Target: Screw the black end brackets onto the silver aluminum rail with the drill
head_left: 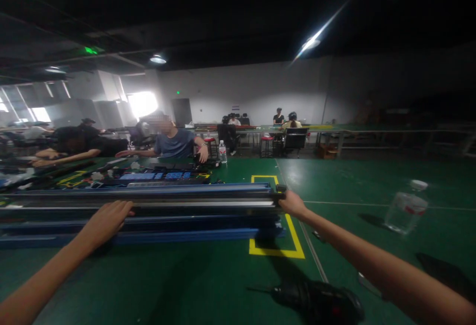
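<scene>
A long dark bar with a white strip lies across the green table among other rails. Around its right end, by a black end piece, my right hand is closed. My left hand rests over the same bar farther left, its fingers bent across the top and partly hidden. Nearer to me run blue rails, and another blue rail lies just behind the bar. A yellow tape outline on the table surrounds the rails' right ends.
A black power drill lies at the front edge, bit pointing left. A clear large bottle stands at right, a smaller bottle at the back. Across the table sits a person near dark parts and blue pieces.
</scene>
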Tool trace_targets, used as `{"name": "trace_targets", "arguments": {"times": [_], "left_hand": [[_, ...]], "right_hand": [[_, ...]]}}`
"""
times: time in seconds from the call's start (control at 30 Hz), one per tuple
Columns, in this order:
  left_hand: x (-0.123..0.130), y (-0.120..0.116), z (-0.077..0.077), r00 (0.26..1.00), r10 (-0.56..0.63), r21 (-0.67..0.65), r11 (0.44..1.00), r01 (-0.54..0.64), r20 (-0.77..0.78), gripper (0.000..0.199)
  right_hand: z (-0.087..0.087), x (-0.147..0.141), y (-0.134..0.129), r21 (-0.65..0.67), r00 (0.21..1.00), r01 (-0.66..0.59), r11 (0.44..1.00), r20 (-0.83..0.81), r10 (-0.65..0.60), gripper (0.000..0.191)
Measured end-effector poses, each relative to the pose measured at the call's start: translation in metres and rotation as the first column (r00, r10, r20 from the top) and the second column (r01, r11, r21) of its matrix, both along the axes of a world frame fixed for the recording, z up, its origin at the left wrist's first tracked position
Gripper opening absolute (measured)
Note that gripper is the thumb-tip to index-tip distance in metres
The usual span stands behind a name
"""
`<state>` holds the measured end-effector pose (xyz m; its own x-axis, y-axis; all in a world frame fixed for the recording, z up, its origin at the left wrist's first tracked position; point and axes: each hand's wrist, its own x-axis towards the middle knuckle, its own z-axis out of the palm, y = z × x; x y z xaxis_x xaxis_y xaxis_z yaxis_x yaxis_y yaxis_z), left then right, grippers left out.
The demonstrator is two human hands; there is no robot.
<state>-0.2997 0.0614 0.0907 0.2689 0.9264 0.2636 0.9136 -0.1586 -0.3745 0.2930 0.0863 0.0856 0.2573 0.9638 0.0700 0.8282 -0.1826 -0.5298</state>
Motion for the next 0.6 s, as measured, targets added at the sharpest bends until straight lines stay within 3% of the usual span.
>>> {"name": "trace_targets", "arguments": {"times": [0.3, 0.43, 0.6], "left_hand": [[0.011, 0.11, 0.002, 0.998, -0.061, 0.061, 0.996, 0.062, -0.034, 0.025], [0.013, 0.154, -0.004, 0.996, -0.092, 0.074, 0.993, 0.093, -0.016, 0.023], [0.009, 0.199, -0.021, 0.987, -0.138, 0.063, 0.989, 0.133, 0.084, 0.017]], "right_hand": [[0.029, 0.024, 0.089, -0.048, 0.999, 0.012, 0.999, 0.052, -0.009, 0.036], [0.026, 0.028, 0.126, -0.045, 0.998, -0.005, 0.999, 0.061, 0.008, 0.037], [0.011, 0.026, 0.165, -0.06, 0.996, -0.01, 0.998, 0.083, 0.015, 0.036]]}}
